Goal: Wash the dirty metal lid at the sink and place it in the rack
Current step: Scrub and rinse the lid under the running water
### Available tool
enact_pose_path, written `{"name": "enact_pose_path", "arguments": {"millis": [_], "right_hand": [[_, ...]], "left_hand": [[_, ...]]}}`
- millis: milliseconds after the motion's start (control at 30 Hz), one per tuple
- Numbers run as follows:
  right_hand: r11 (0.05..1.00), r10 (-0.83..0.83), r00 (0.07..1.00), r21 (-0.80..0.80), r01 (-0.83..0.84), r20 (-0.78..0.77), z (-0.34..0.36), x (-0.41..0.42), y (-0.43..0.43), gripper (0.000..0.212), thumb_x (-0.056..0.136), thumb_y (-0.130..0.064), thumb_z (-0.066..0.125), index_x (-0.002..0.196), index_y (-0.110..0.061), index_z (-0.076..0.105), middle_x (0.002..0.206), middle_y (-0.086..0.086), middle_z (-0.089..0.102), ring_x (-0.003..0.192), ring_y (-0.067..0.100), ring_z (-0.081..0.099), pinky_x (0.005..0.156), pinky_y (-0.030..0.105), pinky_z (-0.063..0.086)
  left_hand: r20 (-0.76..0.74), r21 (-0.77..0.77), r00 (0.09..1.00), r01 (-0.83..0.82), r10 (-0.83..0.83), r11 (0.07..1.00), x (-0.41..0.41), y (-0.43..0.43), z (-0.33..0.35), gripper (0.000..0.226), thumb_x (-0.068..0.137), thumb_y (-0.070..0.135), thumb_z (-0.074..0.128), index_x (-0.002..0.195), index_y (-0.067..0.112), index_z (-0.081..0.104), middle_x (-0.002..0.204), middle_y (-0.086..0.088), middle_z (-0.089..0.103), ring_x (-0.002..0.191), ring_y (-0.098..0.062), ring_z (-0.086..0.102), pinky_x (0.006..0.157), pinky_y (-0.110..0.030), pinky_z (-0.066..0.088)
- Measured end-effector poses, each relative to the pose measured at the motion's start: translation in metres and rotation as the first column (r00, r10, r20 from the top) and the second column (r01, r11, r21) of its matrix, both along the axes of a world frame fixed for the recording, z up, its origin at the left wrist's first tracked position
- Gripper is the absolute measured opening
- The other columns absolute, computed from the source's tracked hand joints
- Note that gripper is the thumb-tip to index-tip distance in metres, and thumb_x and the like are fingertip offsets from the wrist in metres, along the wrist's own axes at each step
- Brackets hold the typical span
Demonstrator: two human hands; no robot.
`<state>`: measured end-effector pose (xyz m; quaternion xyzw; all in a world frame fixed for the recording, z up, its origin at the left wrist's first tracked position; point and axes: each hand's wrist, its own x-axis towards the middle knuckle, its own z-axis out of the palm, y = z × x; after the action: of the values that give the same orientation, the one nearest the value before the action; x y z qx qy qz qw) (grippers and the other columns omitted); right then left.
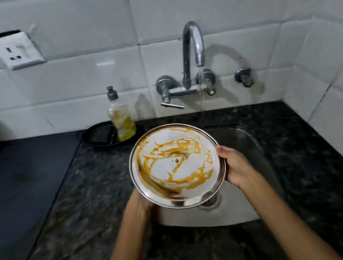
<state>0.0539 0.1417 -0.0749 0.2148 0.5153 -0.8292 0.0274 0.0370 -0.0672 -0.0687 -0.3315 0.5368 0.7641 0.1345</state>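
Left hand (141, 200) blurred, half hidden under round steel lid (176, 166), gripping its rim; right hand (234, 168) clamps opposite rim. Orange streaks inside, over steel sink (252, 141).

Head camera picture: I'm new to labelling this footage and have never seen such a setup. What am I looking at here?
No machine here: one camera worn on a person's head looks down at their bare hands. The left hand and right hand hold a round metal lid, smeared with orange sauce, over the steel sink. Water runs from the tap behind it. On the dark stone counter, a soap bottle stands in a black dish. No rack is visible.
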Motion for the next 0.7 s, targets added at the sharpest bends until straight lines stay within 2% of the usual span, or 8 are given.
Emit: {"name": "enact_pose_path", "arguments": {"millis": [67, 133, 267, 333, 400, 433, 567, 700], "right_hand": [[0.996, -0.083, 0.996, 0.028, 0.084, -0.017, -0.002, -0.011, 0.039, 0.022, 0.094, -0.008, 0.04, 0.081, -0.007, 0.058, 0.051, -0.004, 0.069, 0.047, 0.006, 0.064, 0.047, 0.019, 0.052], [0.99, -0.097, 0.995, 0.107, 0.097, -0.011, -0.007, -0.012, 0.056, 0.023, 0.095, -0.01, 0.039, 0.082, -0.009, 0.058, 0.05, -0.007, 0.069, 0.046, 0.004, 0.063, 0.044, 0.017, 0.051], [0.929, -0.059, 0.996, 0.37, 0.027, 0.074, -0.011, -0.018, 0.079, 0.017, 0.094, -0.02, 0.047, 0.099, -0.013, 0.062, 0.069, -0.005, 0.074, 0.074, 0.015, 0.071, 0.065, 0.03, 0.055], [0.637, -0.017, 0.992, 0.766, -0.088, 0.128, -0.008, -0.015, 0.081, 0.026, 0.089, -0.018, 0.054, 0.114, -0.01, 0.056, 0.104, 0.012, 0.069, 0.106, 0.035, 0.061, 0.088, 0.041, 0.048], [0.078, -0.006, 0.991, 0.988, -0.13, 0.131, -0.012, -0.003, 0.071, 0.045, 0.087, -0.015, 0.054, 0.13, -0.005, 0.043, 0.133, 0.019, 0.052, 0.124, 0.039, 0.047, 0.103, 0.048, 0.036], [-0.072, 0.088, 0.993, 0.995, -0.069, 0.075, -0.014, 0.002, 0.059, 0.048, 0.086, -0.015, 0.051, 0.132, -0.004, 0.042, 0.14, 0.018, 0.046, 0.13, 0.038, 0.041, 0.108, 0.053, 0.03], [-0.124, 0.574, 0.796, 0.981, -0.15, 0.194, -0.036, -0.014, 0.003, 0.049, 0.093, -0.03, 0.038, 0.139, -0.014, 0.035, 0.155, 0.007, 0.025, 0.145, 0.026, 0.015, 0.115, 0.055, 0.005], [-0.32, 0.502, 0.832, 0.944, -0.075, 0.236, -0.05, -0.072, 0.017, 0.061, 0.09, -0.049, 0.01, 0.146, -0.025, 0.01, 0.16, 0.001, 0.001, 0.146, 0.022, -0.001, 0.113, 0.062, -0.004]], "left_hand": [[-0.016, 0.17, 0.999, 0.042, -0.039, 0.985, -0.015, 0.024, -0.003, 0.052, 0.1, 0.034, 0.02, 0.115, 0.002, 0.059, 0.119, -0.026, 0.062, 0.117, -0.042, 0.049, 0.107, -0.03, 0.038], [-0.098, 0.328, 0.988, 0.147, -0.121, 0.933, -0.02, 0.036, -0.008, 0.065, 0.096, 0.044, 0.021, 0.09, 0.004, 0.072, 0.092, -0.015, 0.075, 0.084, -0.034, 0.068, 0.069, -0.041, 0.057], [-0.12, 0.127, 0.992, 0.054, -0.039, 0.99, -0.037, 0.07, -0.038, 0.032, 0.097, 0.014, 0.033, 0.075, 0.011, 0.056, 0.079, -0.009, 0.058, 0.072, -0.024, 0.054, 0.068, -0.036, 0.047], [-0.118, 0.057, 0.993, -0.001, 0.008, 0.998, -0.042, 0.084, -0.043, 0.033, 0.093, 0.003, 0.035, 0.066, 0.011, 0.051, 0.068, -0.008, 0.056, 0.065, -0.022, 0.051, 0.066, -0.034, 0.045], [-0.117, 0.053, 0.993, -0.007, 0.013, 0.999, -0.045, 0.088, -0.05, 0.036, 0.09, 0.0, 0.034, 0.061, 0.012, 0.049, 0.05, -0.002, 0.057, 0.054, -0.018, 0.051, 0.06, -0.03, 0.044], [-0.116, 0.045, 0.993, -0.003, 0.009, 0.999, -0.046, 0.088, -0.051, 0.037, 0.089, -0.001, 0.033, 0.058, 0.013, 0.047, 0.045, 0.0, 0.054, 0.05, -0.016, 0.048, 0.057, -0.027, 0.042], [-0.137, 0.02, 0.99, 0.034, -0.031, 0.999, -0.048, 0.096, -0.056, 0.035, 0.091, 0.002, 0.033, 0.064, 0.012, 0.053, 0.063, -0.007, 0.054, 0.061, -0.02, 0.049, 0.062, -0.03, 0.043], [-0.182, 0.013, 0.982, 0.049, -0.046, 0.999, -0.054, 0.095, -0.056, 0.035, 0.091, 0.001, 0.035, 0.065, 0.009, 0.056, 0.058, -0.005, 0.057, 0.059, -0.019, 0.051, 0.061, -0.029, 0.044]]}}
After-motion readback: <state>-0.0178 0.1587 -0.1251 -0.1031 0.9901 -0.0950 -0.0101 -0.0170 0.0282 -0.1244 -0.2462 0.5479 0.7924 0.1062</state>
